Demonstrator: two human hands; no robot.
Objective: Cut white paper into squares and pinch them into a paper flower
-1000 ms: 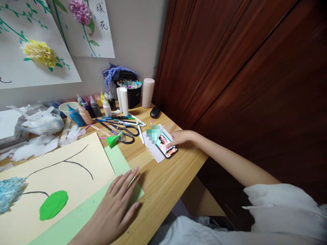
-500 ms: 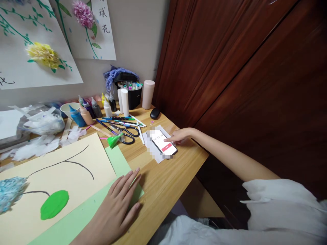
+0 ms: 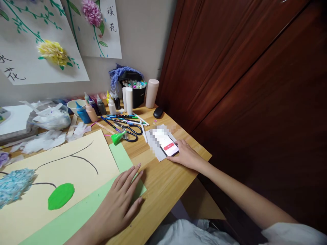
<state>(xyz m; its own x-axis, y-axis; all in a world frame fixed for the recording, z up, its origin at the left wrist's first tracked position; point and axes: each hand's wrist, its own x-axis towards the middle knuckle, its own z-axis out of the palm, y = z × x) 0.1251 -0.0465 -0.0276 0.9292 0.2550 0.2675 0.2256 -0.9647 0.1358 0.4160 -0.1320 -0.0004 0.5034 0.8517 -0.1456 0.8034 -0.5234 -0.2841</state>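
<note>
My left hand (image 3: 120, 200) lies flat with fingers stretched over the edge of the green paper (image 3: 84, 211) and the wooden desk. On that paper rests a cream sheet (image 3: 84, 177) with black stem lines, a bright green leaf shape (image 3: 61, 196) and a blue-white fluffy flower (image 3: 16, 185). My right hand (image 3: 187, 154) holds the lower part of a smartphone (image 3: 171, 147) between thumb and fingers. The phone's screen is lit, with a red button, and part of the picture there is blurred out. Beneath it is a white paper (image 3: 160, 158).
Black-handled scissors (image 3: 133, 131), a green bundle (image 3: 118, 137) and several pens (image 3: 122, 116) lie beyond the cream sheet. Paint bottles (image 3: 83, 114), a marker case (image 3: 138, 96), a pink cylinder (image 3: 152, 93) and a mouse (image 3: 158, 112) stand along the back. A dark wooden panel (image 3: 242, 85) borders the right.
My right hand has gone from pointing a finger at the phone's screen to holding the phone's lower edges. The screen's large digits no longer show. The view has shifted slightly; my left hand stays flat.
</note>
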